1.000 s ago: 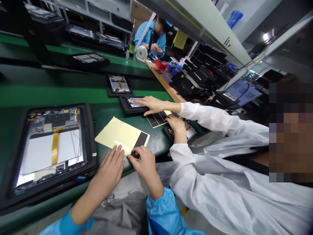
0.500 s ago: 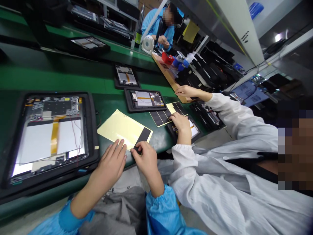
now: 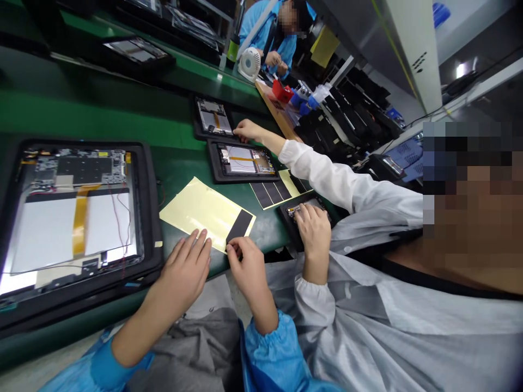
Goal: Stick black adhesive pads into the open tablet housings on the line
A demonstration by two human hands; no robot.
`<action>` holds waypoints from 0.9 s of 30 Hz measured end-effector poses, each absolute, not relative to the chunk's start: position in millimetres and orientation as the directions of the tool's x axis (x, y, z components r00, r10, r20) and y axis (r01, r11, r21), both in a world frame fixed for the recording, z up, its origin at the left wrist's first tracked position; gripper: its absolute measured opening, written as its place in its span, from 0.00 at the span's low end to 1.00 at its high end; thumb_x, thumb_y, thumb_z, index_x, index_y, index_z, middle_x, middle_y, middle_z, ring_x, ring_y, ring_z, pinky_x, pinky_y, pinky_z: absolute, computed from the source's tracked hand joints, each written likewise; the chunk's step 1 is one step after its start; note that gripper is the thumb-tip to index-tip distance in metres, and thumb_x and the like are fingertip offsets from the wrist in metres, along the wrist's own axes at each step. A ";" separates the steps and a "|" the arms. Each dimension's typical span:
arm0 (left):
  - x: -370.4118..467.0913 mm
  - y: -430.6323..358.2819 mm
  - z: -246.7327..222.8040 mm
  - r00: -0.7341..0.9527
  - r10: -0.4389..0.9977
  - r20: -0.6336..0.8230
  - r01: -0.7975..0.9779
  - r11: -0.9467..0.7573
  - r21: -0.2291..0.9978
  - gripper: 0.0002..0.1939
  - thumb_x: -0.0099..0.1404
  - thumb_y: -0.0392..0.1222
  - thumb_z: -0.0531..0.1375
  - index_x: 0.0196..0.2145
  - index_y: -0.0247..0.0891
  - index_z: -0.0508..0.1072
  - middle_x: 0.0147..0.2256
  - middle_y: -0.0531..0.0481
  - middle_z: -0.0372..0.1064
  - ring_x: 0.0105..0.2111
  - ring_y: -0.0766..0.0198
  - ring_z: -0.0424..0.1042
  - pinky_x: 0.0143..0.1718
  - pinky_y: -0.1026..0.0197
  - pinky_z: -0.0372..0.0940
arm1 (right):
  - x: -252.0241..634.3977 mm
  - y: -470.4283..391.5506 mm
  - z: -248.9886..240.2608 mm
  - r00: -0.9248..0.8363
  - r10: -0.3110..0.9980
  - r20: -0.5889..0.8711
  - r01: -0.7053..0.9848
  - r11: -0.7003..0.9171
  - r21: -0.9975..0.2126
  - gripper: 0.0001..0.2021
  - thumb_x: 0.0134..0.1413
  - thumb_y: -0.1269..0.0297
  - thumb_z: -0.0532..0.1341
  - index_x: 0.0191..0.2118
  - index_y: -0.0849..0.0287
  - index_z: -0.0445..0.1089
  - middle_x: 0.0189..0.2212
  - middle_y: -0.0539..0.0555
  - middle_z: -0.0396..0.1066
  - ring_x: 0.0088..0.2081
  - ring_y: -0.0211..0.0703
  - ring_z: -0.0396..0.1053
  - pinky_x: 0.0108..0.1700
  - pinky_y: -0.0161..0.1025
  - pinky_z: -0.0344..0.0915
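A pale yellow backing sheet (image 3: 200, 204) lies on the green bench, with one black adhesive strip (image 3: 240, 224) along its right end. My left hand (image 3: 186, 272) rests flat on the sheet's near edge, fingers stretched out. At the near corner of the strip, my right hand (image 3: 249, 267) is closed in a pinch, thumb and forefinger on the strip's edge. The strip still lies along the sheet. Left of my hands sits an opened tablet (image 3: 49, 223) in a black frame, its orange ribbon cable showing.
On my right a co-worker in a white smock (image 3: 368, 272) reaches across the bench, the other hand on a small device (image 3: 292, 218). Two framed devices, one nearer (image 3: 216, 177) and one farther (image 3: 197, 128), lie ahead. Beside them is a sheet of black strips (image 3: 265, 196). A white fan (image 3: 249, 64) stands farther off.
My hands stay at nearly the same place on the sheet and strip. The co-worker's far arm has swung left toward the framed devices, and their near hand has moved onto the small device.
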State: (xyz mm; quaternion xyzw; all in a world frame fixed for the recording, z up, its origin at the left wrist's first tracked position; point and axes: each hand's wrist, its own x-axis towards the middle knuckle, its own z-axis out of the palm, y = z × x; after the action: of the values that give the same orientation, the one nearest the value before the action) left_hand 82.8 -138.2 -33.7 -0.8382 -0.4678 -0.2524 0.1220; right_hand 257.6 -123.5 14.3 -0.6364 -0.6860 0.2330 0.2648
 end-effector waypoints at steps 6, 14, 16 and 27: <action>84.9 -136.9 -34.1 0.431 0.744 0.510 0.843 -0.534 0.067 0.24 0.76 0.34 0.45 0.58 0.18 0.74 0.62 0.25 0.68 0.63 0.38 0.68 0.63 0.41 0.60 | 256.6 -119.9 22.3 -0.038 0.999 0.004 0.723 0.030 -0.690 0.09 0.64 0.70 0.55 0.33 0.56 0.69 0.32 0.54 0.71 0.36 0.47 0.69 0.40 0.40 0.63; 85.5 -124.4 -26.6 0.533 0.714 0.455 0.777 -0.626 0.072 0.28 0.68 0.28 0.47 0.59 0.32 0.76 0.61 0.34 0.71 0.60 0.45 0.73 0.57 0.48 0.67 | 284.4 -107.4 26.3 -0.020 0.984 -0.176 0.465 -0.146 -0.873 0.09 0.61 0.57 0.58 0.33 0.56 0.69 0.25 0.49 0.72 0.27 0.41 0.71 0.32 0.36 0.66; 87.1 -123.3 -24.7 0.542 0.726 0.424 0.780 -0.622 0.066 0.27 0.67 0.28 0.48 0.57 0.32 0.77 0.61 0.33 0.71 0.60 0.43 0.72 0.57 0.46 0.67 | 293.8 -103.7 25.8 -0.022 0.976 -0.215 0.383 -0.190 -0.904 0.11 0.58 0.53 0.61 0.32 0.56 0.69 0.24 0.49 0.72 0.27 0.41 0.72 0.32 0.36 0.68; 102.0 -109.7 -6.3 0.608 0.758 0.235 0.744 -0.647 0.164 0.15 0.68 0.27 0.53 0.44 0.33 0.79 0.47 0.35 0.77 0.48 0.48 0.76 0.46 0.52 0.71 | 339.3 -101.0 48.7 0.048 0.958 -0.282 0.051 -0.284 -0.957 0.16 0.47 0.50 0.72 0.30 0.57 0.71 0.19 0.47 0.69 0.20 0.35 0.64 0.23 0.32 0.59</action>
State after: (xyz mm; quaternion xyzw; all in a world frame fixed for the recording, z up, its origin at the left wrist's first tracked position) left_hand 102.0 -109.7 -6.3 -0.8962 -0.4192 -0.1429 -0.0247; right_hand 339.3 -101.0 48.7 -0.5905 -0.4273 0.5417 0.4187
